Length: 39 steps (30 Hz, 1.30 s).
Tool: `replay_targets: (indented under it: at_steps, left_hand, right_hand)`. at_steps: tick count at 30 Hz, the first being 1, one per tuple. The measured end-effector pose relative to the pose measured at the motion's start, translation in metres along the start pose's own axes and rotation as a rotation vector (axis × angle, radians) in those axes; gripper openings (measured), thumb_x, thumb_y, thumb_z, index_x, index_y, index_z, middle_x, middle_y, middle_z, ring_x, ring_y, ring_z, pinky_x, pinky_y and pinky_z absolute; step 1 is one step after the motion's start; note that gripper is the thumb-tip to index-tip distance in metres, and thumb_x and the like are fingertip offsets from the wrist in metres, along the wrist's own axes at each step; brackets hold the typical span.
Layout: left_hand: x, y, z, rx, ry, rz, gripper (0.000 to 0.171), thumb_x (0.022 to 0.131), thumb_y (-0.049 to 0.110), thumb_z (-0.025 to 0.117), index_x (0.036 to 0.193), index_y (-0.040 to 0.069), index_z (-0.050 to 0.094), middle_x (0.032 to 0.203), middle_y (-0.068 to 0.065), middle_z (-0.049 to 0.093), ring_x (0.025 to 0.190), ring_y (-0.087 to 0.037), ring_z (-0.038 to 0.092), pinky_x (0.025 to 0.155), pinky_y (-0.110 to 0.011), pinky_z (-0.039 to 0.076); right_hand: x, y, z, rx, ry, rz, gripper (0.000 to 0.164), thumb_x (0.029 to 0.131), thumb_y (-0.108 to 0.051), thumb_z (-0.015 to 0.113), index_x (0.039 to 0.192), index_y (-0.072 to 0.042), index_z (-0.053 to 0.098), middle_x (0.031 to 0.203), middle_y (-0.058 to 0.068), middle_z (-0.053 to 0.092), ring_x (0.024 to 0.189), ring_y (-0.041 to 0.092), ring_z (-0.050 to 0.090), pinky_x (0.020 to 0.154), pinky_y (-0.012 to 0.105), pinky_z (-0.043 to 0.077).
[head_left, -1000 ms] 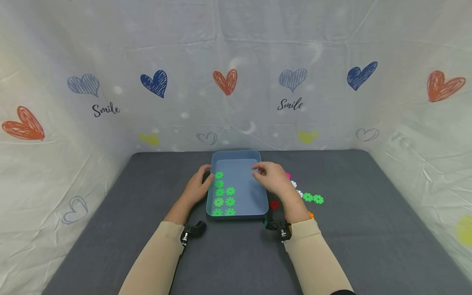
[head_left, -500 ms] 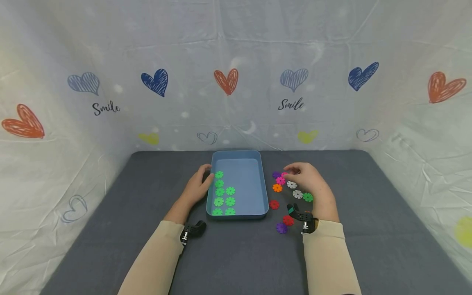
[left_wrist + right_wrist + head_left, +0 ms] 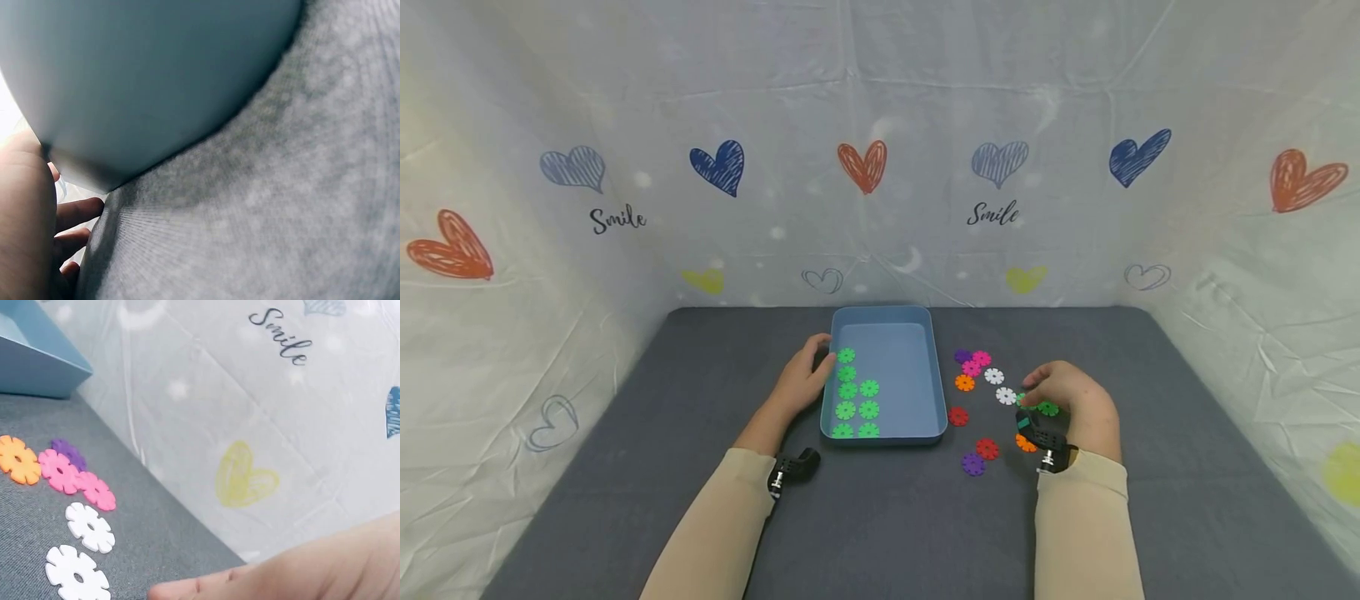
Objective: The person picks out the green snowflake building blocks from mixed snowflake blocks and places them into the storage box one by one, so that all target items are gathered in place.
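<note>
My left hand (image 3: 802, 382) rests against the left side of a blue tray (image 3: 908, 367), its fingers and thumb touching the wall. The left wrist view shows the tray's outer wall (image 3: 144, 81) close up, with the fingers (image 3: 80, 212) beside it. Several green notched discs (image 3: 868, 409) lie in the tray's left half. My right hand (image 3: 1067, 392) is over two green notched discs (image 3: 1048, 408) on the table, its thumb and fingers bent and apart. The hand partly hides them. White notched discs (image 3: 1005, 396) lie just left of its fingertips.
Loose notched discs lie right of the tray: pink (image 3: 972, 367), purple (image 3: 973, 464), orange (image 3: 965, 382) and red (image 3: 987, 449). Under everything is a dark grey cloth-covered table (image 3: 880, 517). A pale printed curtain (image 3: 925, 242) stands behind and at both sides.
My right hand has moved from over the tray, past the pink and white discs, to the green discs on the right. My left hand has stayed at the tray's side.
</note>
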State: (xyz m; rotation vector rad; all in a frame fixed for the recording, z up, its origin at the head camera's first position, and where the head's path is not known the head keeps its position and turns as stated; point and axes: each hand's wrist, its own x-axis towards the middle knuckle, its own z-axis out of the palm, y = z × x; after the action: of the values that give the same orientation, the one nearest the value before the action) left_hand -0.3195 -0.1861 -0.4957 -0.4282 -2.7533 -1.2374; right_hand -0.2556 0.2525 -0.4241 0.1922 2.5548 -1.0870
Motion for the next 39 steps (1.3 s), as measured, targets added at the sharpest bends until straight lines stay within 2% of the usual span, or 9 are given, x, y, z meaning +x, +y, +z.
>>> replay_targets:
  at_steps: [6, 11, 16, 22, 26, 31, 35, 39]
  left_hand:
    - [0.000, 0.001, 0.000, -0.003, 0.004, -0.002, 0.050, 0.110, 0.031, 0.048, 0.154, 0.009, 0.040, 0.148, -0.024, 0.050, 0.137, -0.041, 0.047, 0.110, -0.060, 0.037]
    - [0.000, 0.002, 0.001, 0.001, 0.005, -0.001, 0.049, 0.110, 0.031, 0.048, 0.154, 0.010, 0.040, 0.147, -0.023, 0.050, 0.136, -0.040, 0.047, 0.110, -0.059, 0.037]
    - [0.000, 0.001, 0.002, 0.004, 0.007, 0.006, 0.049, 0.110, 0.031, 0.047, 0.153, 0.009, 0.040, 0.147, -0.023, 0.051, 0.136, -0.040, 0.048, 0.110, -0.059, 0.037]
    - [0.001, 0.001, 0.002, 0.001, 0.021, 0.025, 0.050, 0.109, 0.030, 0.048, 0.152, 0.007, 0.041, 0.144, -0.024, 0.052, 0.133, -0.042, 0.050, 0.107, -0.061, 0.039]
    - [0.000, 0.002, 0.001, 0.003, 0.026, 0.031, 0.050, 0.109, 0.031, 0.048, 0.152, 0.006, 0.041, 0.144, -0.025, 0.052, 0.133, -0.043, 0.050, 0.106, -0.062, 0.039]
    - [0.000, 0.004, -0.001, -0.007, 0.002, 0.004, 0.050, 0.110, 0.032, 0.048, 0.153, 0.008, 0.040, 0.147, -0.023, 0.051, 0.135, -0.041, 0.048, 0.109, -0.060, 0.037]
    - [0.000, 0.004, 0.000, -0.007, 0.001, 0.004, 0.050, 0.110, 0.031, 0.048, 0.153, 0.008, 0.040, 0.147, -0.023, 0.051, 0.135, -0.041, 0.048, 0.109, -0.060, 0.038]
    - [0.000, 0.003, 0.000, -0.001, 0.005, 0.015, 0.050, 0.110, 0.032, 0.048, 0.153, 0.008, 0.040, 0.146, -0.024, 0.052, 0.135, -0.041, 0.049, 0.109, -0.059, 0.038]
  right_hand:
    - [0.006, 0.004, 0.003, -0.015, 0.038, 0.045, 0.026, 0.086, -0.007, 0.081, 0.108, 0.003, 0.072, 0.124, 0.026, 0.061, 0.108, 0.041, 0.055, 0.091, 0.055, 0.050]
    - [0.010, 0.005, 0.006, -0.023, 0.071, 0.051, 0.015, 0.088, -0.008, 0.079, 0.098, 0.002, 0.073, 0.111, 0.020, 0.066, 0.098, 0.035, 0.058, 0.082, 0.047, 0.052]
    - [0.011, 0.004, 0.007, -0.044, 0.114, 0.060, 0.018, 0.085, -0.010, 0.080, 0.096, 0.001, 0.072, 0.104, 0.017, 0.066, 0.092, 0.032, 0.058, 0.077, 0.044, 0.051]
    - [0.011, 0.001, 0.010, -0.049, 0.145, 0.086, 0.023, 0.085, -0.014, 0.083, 0.097, 0.001, 0.071, 0.102, 0.017, 0.066, 0.092, 0.033, 0.057, 0.078, 0.047, 0.049]
    - [0.011, -0.004, 0.009, -0.067, 0.157, 0.049, 0.022, 0.085, -0.016, 0.083, 0.093, 0.000, 0.071, 0.102, 0.016, 0.065, 0.089, 0.031, 0.057, 0.075, 0.045, 0.049]
    - [0.011, -0.013, 0.008, -0.091, 0.201, -0.019, 0.016, 0.089, -0.016, 0.079, 0.087, -0.001, 0.073, 0.100, 0.016, 0.067, 0.084, 0.029, 0.058, 0.069, 0.042, 0.049]
    - [0.007, -0.026, 0.007, -0.047, 0.243, -0.083, 0.020, 0.093, -0.016, 0.075, 0.103, 0.000, 0.069, 0.104, 0.017, 0.066, 0.088, 0.031, 0.061, 0.073, 0.043, 0.051]
    - [0.000, -0.046, 0.006, 0.044, 0.218, -0.197, 0.031, 0.097, -0.016, 0.071, 0.121, 0.001, 0.062, 0.104, 0.017, 0.069, 0.093, 0.035, 0.067, 0.082, 0.048, 0.055]
